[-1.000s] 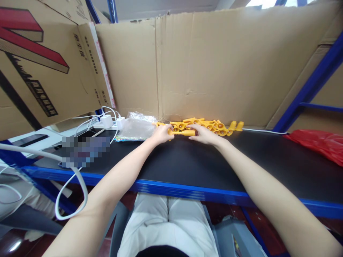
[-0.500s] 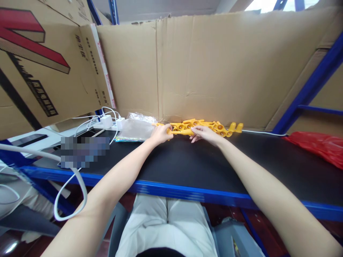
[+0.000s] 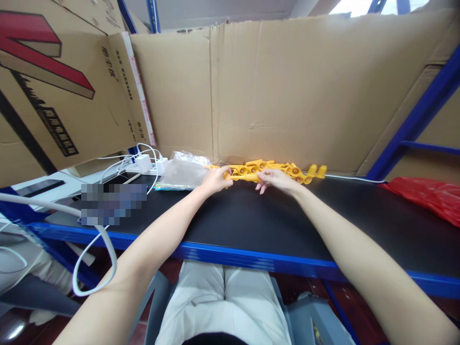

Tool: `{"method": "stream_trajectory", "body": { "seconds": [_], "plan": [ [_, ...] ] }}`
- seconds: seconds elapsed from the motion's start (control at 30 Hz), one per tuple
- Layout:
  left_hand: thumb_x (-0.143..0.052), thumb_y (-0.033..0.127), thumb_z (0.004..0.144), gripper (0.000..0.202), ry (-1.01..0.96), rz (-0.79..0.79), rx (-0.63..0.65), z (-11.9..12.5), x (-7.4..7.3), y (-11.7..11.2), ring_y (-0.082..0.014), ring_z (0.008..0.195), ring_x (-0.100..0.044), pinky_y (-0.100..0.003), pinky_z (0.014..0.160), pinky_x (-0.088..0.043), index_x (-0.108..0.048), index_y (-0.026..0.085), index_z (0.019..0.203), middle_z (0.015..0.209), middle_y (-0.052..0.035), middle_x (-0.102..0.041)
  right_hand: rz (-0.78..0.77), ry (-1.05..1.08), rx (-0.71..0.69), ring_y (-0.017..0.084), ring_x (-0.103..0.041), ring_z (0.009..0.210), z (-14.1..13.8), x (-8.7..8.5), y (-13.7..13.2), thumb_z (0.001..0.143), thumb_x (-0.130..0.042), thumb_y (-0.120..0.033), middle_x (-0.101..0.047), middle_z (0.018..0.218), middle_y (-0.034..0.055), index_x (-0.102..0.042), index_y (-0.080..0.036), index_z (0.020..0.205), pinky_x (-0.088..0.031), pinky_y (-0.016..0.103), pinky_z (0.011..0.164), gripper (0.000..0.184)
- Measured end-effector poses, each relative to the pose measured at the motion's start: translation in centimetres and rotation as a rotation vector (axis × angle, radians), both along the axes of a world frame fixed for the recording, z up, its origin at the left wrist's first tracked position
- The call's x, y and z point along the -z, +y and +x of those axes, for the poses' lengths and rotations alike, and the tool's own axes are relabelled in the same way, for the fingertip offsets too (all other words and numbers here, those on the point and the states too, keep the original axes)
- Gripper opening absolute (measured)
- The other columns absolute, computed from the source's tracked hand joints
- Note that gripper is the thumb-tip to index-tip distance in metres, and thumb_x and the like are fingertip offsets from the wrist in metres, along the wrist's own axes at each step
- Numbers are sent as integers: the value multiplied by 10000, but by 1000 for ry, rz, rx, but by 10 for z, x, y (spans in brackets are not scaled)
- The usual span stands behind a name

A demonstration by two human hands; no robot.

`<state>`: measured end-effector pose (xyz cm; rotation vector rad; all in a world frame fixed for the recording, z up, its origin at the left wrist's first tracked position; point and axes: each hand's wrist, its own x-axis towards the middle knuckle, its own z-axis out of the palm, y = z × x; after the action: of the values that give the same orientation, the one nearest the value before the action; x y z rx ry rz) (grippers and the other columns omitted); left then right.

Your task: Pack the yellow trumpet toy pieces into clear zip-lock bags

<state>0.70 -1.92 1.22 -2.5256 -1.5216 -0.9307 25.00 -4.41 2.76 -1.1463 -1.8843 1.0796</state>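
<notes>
A row of yellow plastic pieces [image 3: 295, 170] with round cup-shaped ends lies along the back of the black shelf [image 3: 251, 225], against the cardboard. My left hand [image 3: 215, 179] is closed round the left end of one yellow plastic piece [image 3: 246, 177], which points right in front of the row. At that piece's other end is my right hand [image 3: 271, 179], thumb and index finger pinched on it, the remaining fingers loosely curled. The fingers partly cover both ends of the piece. Just left of my left hand sits a stack of clear plastic bags [image 3: 183, 173].
White chargers [image 3: 143, 164] and cables crowd the left, near a blurred-out object [image 3: 115, 203]. A red plastic bag [image 3: 427, 194] rests at the right. A cardboard sheet [image 3: 287, 91] walls the back, and a blue metal rail [image 3: 251, 256] edges the front.
Almost nothing differs. My right hand has shifted very slightly at the end of the yellow piece; my left hand keeps its place.
</notes>
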Motion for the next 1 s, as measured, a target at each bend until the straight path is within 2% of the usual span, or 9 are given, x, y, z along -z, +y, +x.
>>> {"method": "stream_trajectory", "body": {
  "seconds": [0.13,0.27,0.33,0.43,0.53,0.6,0.67,0.8,1.0],
  "plan": [
    [-583,324,686,259,-4,20,5,1,2,1,-164,659,-572,-280,703,-421,-615,222,921,681,-5,-610,-20,-28,115,98,-538,379,-8,0,-2,798,-453,-622,-647,591,93,-513,-134,689,-443,223,415,503],
    [-589,341,680,263,-9,3,6,1,3,4,-167,663,-568,-285,712,-421,-611,222,913,683,-3,-605,-67,-72,181,98,-519,350,-10,1,-1,816,-338,-668,-628,558,97,-517,-132,699,-394,207,357,577],
    [-594,345,677,269,-10,-15,0,1,2,5,-170,673,-569,-285,711,-422,-609,220,915,693,-4,-607,-96,-79,140,105,-561,407,-8,0,0,828,-354,-645,-665,683,114,-544,-122,802,-432,212,389,557],
    [-598,339,674,265,-15,-37,-7,0,2,5,-172,687,-571,-280,701,-422,-608,218,910,707,-9,-610,-59,-72,57,112,-629,557,-2,0,2,802,-558,-496,-672,942,109,-503,-149,1080,-511,231,525,448],
    [-599,334,677,265,-21,-49,-7,0,2,5,-173,689,-573,-273,681,-422,-606,218,916,712,-12,-613,22,-74,35,102,-633,598,1,1,4,776,-631,-372,-667,964,71,-427,-188,1189,-524,246,599,495],
    [-597,336,684,270,-22,-47,-3,0,2,3,-171,682,-573,-274,680,-423,-604,219,927,706,-10,-614,44,-86,40,95,-622,577,1,1,4,807,-583,-399,-677,899,62,-476,-176,1117,-510,239,584,397],
    [-594,338,691,275,-19,-42,3,0,1,2,-169,675,-572,-275,681,-421,-603,219,938,699,-8,-614,42,-101,39,93,-611,550,0,-1,3,825,-532,-467,-682,832,74,-542,-146,967,-490,225,554,351],
    [-600,345,687,296,-14,-40,3,2,0,-1,-173,671,-573,-269,651,-413,-602,219,955,701,-11,-615,10,-87,66,94,-576,455,-5,-3,-1,810,-480,-580,-668,675,93,-558,-120,732,-448,216,474,473],
    [-593,340,694,279,-10,-29,8,2,0,0,-176,679,-578,-283,685,-419,-600,221,946,695,-7,-615,-67,-119,152,91,-524,368,-11,-1,-4,822,-352,-656,-621,534,89,-576,-113,670,-374,202,365,606]
  ]
}}
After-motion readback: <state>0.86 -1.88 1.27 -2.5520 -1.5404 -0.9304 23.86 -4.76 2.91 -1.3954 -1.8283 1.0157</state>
